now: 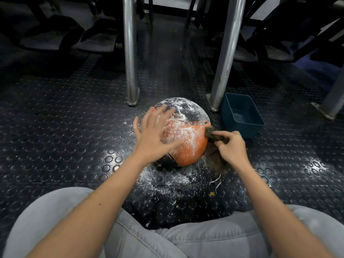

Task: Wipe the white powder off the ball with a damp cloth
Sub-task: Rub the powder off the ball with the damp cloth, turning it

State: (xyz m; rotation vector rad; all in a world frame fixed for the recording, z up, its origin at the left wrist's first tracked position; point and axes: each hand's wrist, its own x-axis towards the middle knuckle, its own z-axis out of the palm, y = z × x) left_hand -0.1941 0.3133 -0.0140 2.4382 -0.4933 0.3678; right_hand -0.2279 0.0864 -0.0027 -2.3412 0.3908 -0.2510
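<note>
An orange and black ball (188, 138) dusted with white powder sits on the dark studded floor in front of my knees. My left hand (154, 135) lies over its left side with fingers spread and straight, touching the surface. My right hand (230, 148) grips a dark brown cloth (212, 135) and holds it against the ball's right side; the rest of the cloth hangs down below the hand. Powder covers the ball's black top panel and much of the orange panel.
White powder (167, 177) is scattered on the floor around and in front of the ball. A dark blue plastic tub (243, 125) stands just right of the ball. Two metal legs (130, 71) (223, 71) rise behind it. My grey-trousered knees fill the bottom.
</note>
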